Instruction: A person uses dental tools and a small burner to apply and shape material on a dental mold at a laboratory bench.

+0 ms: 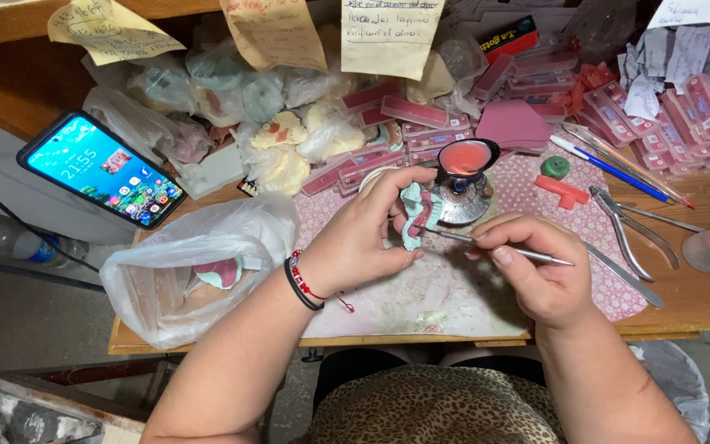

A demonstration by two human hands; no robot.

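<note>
1. Pale green dental cast, with pink wax on it, sits pinched in the left hand above the patterned mat.
2. Right hand is closed pen-fashion on a thin metal instrument, tip at the cast: wax carving appears under way.
3. Further strokes would call for a steady cast and light pressure.
4. Fingers hide the tip contact; the burner is partly obscured.

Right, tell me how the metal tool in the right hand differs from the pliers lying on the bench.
The metal tool is one thin straight rod; the pliers have two handles that spread apart. The tool is gripped in the right hand with its tip at the teal dental cast; the pliers lie untouched on the wooden bench. Both are silver metal.
</note>
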